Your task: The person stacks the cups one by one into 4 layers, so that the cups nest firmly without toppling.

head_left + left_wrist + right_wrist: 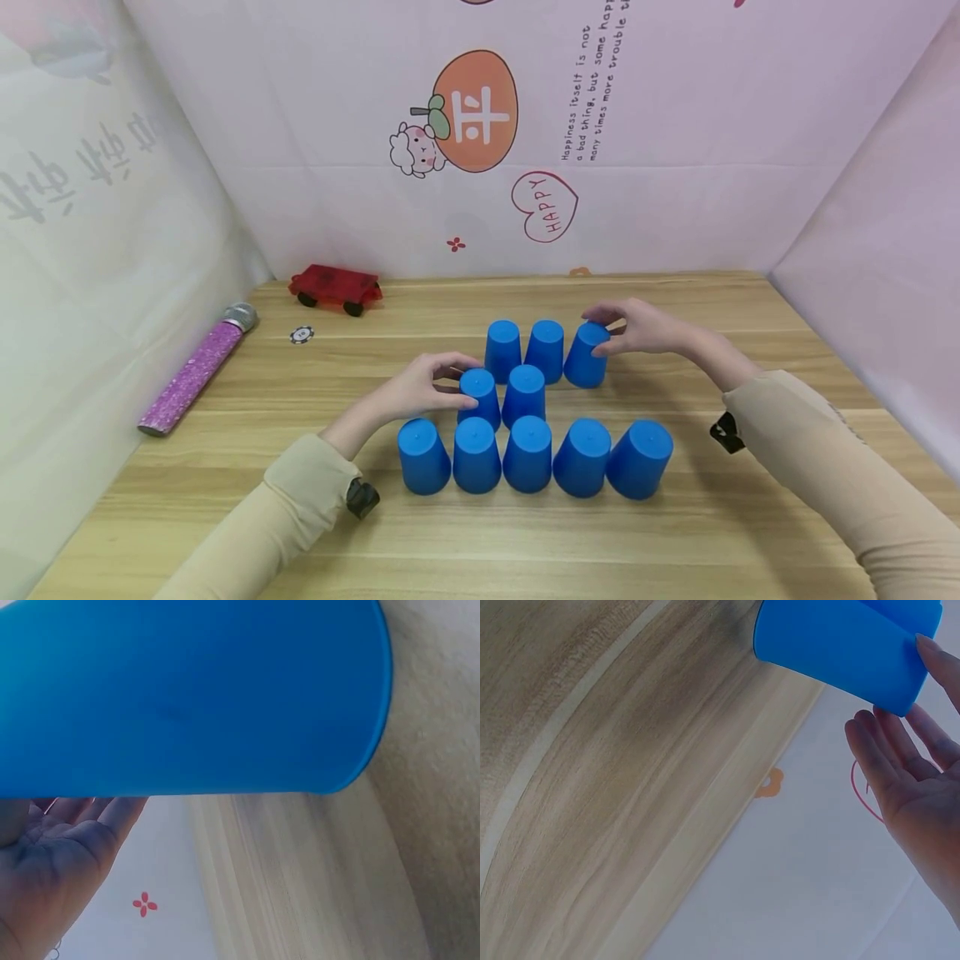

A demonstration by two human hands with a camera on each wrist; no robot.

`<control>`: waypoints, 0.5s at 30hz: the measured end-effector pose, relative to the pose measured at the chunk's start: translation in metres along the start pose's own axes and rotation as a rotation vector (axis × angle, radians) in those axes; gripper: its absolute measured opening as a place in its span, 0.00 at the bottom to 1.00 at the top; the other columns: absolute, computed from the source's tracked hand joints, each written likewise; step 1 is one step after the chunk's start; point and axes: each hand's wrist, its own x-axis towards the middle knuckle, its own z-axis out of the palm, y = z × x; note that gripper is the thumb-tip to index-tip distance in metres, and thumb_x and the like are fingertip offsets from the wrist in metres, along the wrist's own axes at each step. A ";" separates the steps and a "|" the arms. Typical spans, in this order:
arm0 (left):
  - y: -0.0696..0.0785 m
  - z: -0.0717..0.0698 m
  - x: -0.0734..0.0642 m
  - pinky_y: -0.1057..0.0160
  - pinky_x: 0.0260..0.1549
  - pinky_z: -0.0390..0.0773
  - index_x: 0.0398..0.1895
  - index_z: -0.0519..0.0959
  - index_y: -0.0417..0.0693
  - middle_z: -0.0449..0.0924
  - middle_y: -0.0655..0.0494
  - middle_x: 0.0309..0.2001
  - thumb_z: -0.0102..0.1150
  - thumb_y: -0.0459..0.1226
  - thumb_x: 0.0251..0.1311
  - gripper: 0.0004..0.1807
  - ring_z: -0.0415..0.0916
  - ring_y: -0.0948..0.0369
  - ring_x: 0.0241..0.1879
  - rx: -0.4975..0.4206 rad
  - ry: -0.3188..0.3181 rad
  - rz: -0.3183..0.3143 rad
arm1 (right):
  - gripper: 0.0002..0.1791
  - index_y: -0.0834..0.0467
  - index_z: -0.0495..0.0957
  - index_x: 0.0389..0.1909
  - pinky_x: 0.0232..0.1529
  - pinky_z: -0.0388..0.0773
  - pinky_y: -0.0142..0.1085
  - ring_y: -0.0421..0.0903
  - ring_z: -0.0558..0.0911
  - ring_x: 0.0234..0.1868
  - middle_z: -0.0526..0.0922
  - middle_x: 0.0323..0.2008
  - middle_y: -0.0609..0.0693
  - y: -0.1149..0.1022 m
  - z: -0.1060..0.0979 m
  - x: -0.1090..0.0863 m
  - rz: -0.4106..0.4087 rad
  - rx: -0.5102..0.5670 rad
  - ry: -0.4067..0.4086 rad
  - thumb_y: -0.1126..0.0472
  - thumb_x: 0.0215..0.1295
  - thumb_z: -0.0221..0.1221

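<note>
Blue plastic cups stand upside down in three rows on the wooden table. In the head view my left hand (pixel 420 390) grips the left cup (pixel 478 400) of the two in the middle row, thumb on the near side and fingers behind its top. My right hand (pixel 637 327) holds the right-hand cup (pixel 587 357) of the three at the back, with thumb and fingertips around its upper end. In the left wrist view a blue cup (pixel 195 697) hides most of my fingers. The right wrist view shows my thumb (pixel 931 652) against the cup (pixel 832 645).
A front row of several blue cups (pixel 530 457) stands nearest me. Far left lie a pink glittery microphone (pixel 197 371), a round chip (pixel 302 334) and a red wheeled toy (pixel 337 285). White printed cloth (pixel 337 167) walls off the back and sides of the table (pixel 465 550).
</note>
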 end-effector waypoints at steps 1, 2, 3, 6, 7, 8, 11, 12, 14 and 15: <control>0.000 0.000 0.000 0.54 0.52 0.78 0.61 0.70 0.44 0.74 0.46 0.58 0.63 0.39 0.57 0.28 0.72 0.49 0.57 0.002 0.002 0.000 | 0.31 0.69 0.68 0.58 0.52 0.76 0.55 0.63 0.75 0.56 0.76 0.55 0.67 -0.001 0.000 -0.001 0.002 -0.001 0.002 0.60 0.56 0.66; 0.000 0.000 0.000 0.54 0.52 0.79 0.61 0.70 0.44 0.74 0.46 0.58 0.63 0.39 0.57 0.27 0.72 0.49 0.57 0.005 0.004 0.002 | 0.31 0.69 0.68 0.58 0.53 0.76 0.56 0.64 0.75 0.56 0.75 0.55 0.67 -0.001 -0.001 -0.001 0.004 0.000 0.004 0.60 0.56 0.66; 0.000 0.000 0.000 0.54 0.51 0.79 0.60 0.70 0.45 0.75 0.47 0.58 0.63 0.40 0.57 0.27 0.72 0.49 0.57 0.008 0.006 0.003 | 0.32 0.69 0.68 0.59 0.53 0.75 0.56 0.64 0.75 0.57 0.75 0.55 0.67 -0.002 -0.001 -0.002 0.005 0.001 0.006 0.60 0.56 0.66; 0.000 0.001 0.000 0.54 0.51 0.79 0.60 0.71 0.45 0.75 0.47 0.57 0.63 0.40 0.57 0.27 0.73 0.49 0.57 0.014 0.011 0.006 | 0.32 0.68 0.67 0.59 0.53 0.75 0.57 0.64 0.74 0.57 0.74 0.56 0.68 -0.005 -0.003 -0.004 0.006 -0.005 0.015 0.60 0.56 0.66; -0.001 0.001 0.000 0.54 0.51 0.79 0.60 0.71 0.45 0.75 0.47 0.57 0.64 0.40 0.57 0.27 0.73 0.49 0.57 0.017 0.014 0.007 | 0.32 0.68 0.67 0.59 0.54 0.74 0.57 0.64 0.74 0.57 0.74 0.57 0.67 -0.005 -0.003 -0.004 0.008 -0.007 0.018 0.59 0.56 0.66; -0.001 0.000 0.000 0.54 0.51 0.79 0.60 0.71 0.45 0.75 0.47 0.57 0.64 0.40 0.57 0.27 0.73 0.49 0.57 0.017 0.016 0.007 | 0.33 0.67 0.67 0.60 0.54 0.74 0.57 0.63 0.74 0.58 0.74 0.57 0.67 -0.005 -0.004 -0.005 0.014 -0.009 0.022 0.59 0.56 0.66; -0.001 -0.001 -0.001 0.55 0.51 0.79 0.59 0.71 0.45 0.75 0.47 0.57 0.64 0.39 0.57 0.26 0.73 0.50 0.57 0.018 0.022 0.007 | 0.34 0.66 0.66 0.61 0.55 0.74 0.56 0.63 0.73 0.58 0.73 0.58 0.66 -0.003 -0.005 -0.007 0.024 -0.013 0.036 0.58 0.55 0.66; -0.001 -0.001 -0.002 0.55 0.51 0.79 0.59 0.71 0.46 0.75 0.47 0.57 0.64 0.39 0.57 0.26 0.73 0.50 0.57 0.019 0.024 0.008 | 0.34 0.66 0.66 0.61 0.55 0.74 0.56 0.63 0.73 0.58 0.73 0.58 0.66 -0.003 -0.006 -0.007 0.026 -0.013 0.041 0.58 0.55 0.66; -0.001 -0.003 -0.003 0.56 0.51 0.79 0.59 0.71 0.46 0.76 0.47 0.56 0.63 0.39 0.57 0.26 0.73 0.50 0.56 0.024 0.030 0.009 | 0.35 0.66 0.66 0.62 0.55 0.74 0.56 0.63 0.73 0.59 0.72 0.59 0.66 -0.004 -0.007 -0.009 0.028 -0.010 0.054 0.57 0.55 0.66; -0.001 -0.004 -0.003 0.56 0.51 0.79 0.59 0.72 0.46 0.76 0.47 0.56 0.64 0.40 0.57 0.25 0.73 0.50 0.56 0.027 0.034 0.008 | 0.35 0.66 0.66 0.62 0.55 0.74 0.56 0.63 0.73 0.59 0.72 0.59 0.66 -0.004 -0.008 -0.011 0.025 -0.009 0.060 0.57 0.56 0.66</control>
